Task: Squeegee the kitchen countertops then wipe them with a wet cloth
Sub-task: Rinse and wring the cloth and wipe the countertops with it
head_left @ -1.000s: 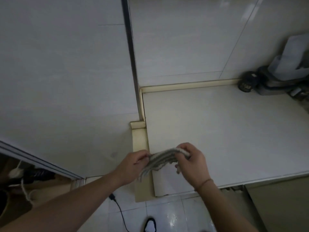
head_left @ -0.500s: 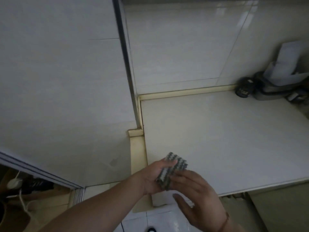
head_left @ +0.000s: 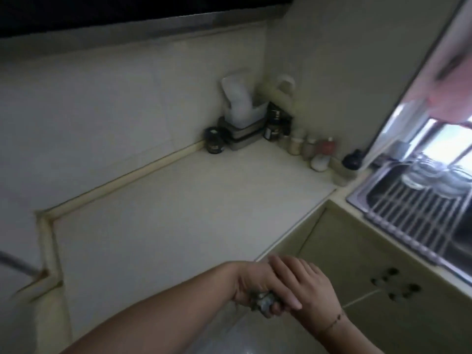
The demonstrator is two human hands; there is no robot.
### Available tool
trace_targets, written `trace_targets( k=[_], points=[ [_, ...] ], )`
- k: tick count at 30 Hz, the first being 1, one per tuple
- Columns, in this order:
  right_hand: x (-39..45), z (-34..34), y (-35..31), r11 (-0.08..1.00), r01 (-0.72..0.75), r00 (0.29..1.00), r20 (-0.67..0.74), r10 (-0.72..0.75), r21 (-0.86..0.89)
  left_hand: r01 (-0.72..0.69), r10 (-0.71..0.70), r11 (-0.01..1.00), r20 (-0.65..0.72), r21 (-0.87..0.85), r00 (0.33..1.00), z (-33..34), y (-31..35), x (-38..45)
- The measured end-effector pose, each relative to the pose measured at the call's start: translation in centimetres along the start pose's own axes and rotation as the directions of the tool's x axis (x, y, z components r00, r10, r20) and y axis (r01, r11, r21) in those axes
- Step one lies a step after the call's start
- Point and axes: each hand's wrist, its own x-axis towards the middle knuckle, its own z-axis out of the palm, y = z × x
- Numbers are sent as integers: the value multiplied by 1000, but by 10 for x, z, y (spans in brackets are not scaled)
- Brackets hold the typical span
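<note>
So the grey striped cloth (head_left: 265, 300) went from stretched out to bunched tight in the left hand (head_left: 258, 284), with the right hand (head_left: 306, 290) laid loosely over it. View's swung toward the steel sink (head_left: 398, 200), off the white bench (head_left: 178, 213). I'd guess wetting comes next.

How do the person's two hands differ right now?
The left hand is curled round the bunched grey cloth, while the right hand lies over it with straighter fingers. The right wrist wears a thin bracelet; the left wrist is bare. Both are held beyond the front edge of the countertop.
</note>
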Motion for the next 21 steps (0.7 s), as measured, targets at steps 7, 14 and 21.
trace_targets(
  k=[7,14,21],
  points=[
    [-106,-115,185,901,-319,947,-55,318,-293,-108,40,933,199,344,979,121,153,176],
    [-202,-188,300,540,-696,600,30,799,-473,-267,197,621,183,737,963,239,240,323],
    [-223,-205,378,274,-832,274,72,959,-483,-279,408,180,187,943,894,287,284,404]
  ],
)
